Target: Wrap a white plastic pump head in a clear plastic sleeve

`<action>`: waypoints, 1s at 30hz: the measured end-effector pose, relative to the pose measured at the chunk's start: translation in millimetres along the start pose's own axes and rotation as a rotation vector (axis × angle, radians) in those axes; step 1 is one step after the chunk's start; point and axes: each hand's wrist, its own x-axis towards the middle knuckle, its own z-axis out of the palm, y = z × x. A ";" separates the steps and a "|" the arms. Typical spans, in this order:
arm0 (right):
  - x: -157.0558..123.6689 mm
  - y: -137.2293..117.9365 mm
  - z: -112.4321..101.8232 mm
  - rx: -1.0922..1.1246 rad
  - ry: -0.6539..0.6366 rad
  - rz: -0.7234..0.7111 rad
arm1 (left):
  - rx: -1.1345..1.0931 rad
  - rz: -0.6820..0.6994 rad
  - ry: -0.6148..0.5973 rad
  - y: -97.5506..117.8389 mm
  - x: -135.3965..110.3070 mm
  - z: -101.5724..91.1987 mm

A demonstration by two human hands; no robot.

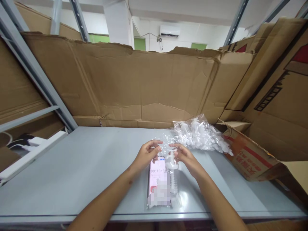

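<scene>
My left hand [147,154] and my right hand [184,157] meet over the middle of the grey table [84,173]. Both pinch the top edge of a clear plastic bag [166,145]. A clear pump bottle [173,175] with a white pump head stands inside the bag, just below my right hand's fingers. A phone [158,186] with a pink screen showing a timer lies flat on the table, directly under my left hand and beside the bottle.
A heap of white pump heads in clear plastic [199,133] lies behind my right hand. An open cardboard box [255,157] sits at the right. Cardboard sheets [134,83] wall the table's back and sides. A white power strip [36,141] lies at left.
</scene>
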 end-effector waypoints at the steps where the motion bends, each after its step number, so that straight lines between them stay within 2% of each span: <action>1: 0.5 1.4 -0.6 0.006 -0.003 -0.015 | -0.004 -0.001 -0.001 0.4 0.0 0.2; 8: 7.0 10.6 -1.6 0.047 0.152 -0.032 | 0.006 0.041 0.025 -1.7 2.4 1.4; 13: 11.1 12.1 -2.8 0.011 0.150 -0.101 | 0.016 0.094 0.061 -5.6 7.6 -1.1; 18: 10.2 12.1 -7.2 -0.006 0.123 -0.109 | 0.000 0.132 0.063 -7.7 8.5 -2.5; 24: 9.0 13.5 -13.0 0.095 0.050 -0.057 | 0.006 0.105 -0.035 -10.1 10.4 -9.1; 28: 9.8 12.7 -13.2 0.053 0.090 -0.060 | 0.026 0.074 -0.200 -13.4 13.0 -13.9; 30: 10.4 12.8 -12.4 0.032 0.108 -0.062 | 0.037 0.068 -0.234 -14.5 13.1 -13.3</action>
